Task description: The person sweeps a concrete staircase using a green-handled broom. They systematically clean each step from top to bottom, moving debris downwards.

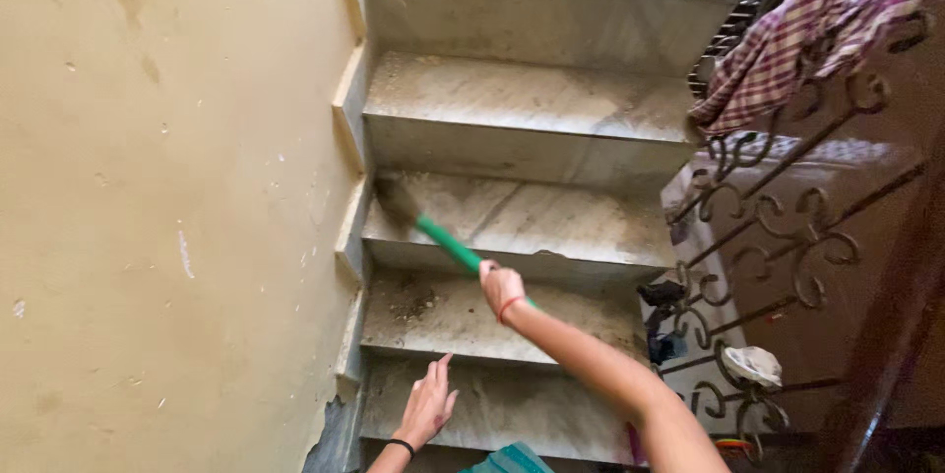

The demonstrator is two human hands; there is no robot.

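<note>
My right hand [502, 286] grips the green handle of a broom [448, 245]. Its brush end [396, 199] rests on a dusty marble step [551, 217] near the left wall. A red band is on that wrist. My left hand [428, 406] hovers open, fingers spread, over a lower step [512, 414], holding nothing. A black band is on its wrist. A small pile of dirt [411, 304] lies on the step between the two hands.
A yellow wall [167, 207] closes the left side. A dark ornate metal railing [778, 227] runs along the right, with a checked cloth [807, 30] draped over it. A white rag [753, 365] and dark cloth [661, 296] hang low on the railing.
</note>
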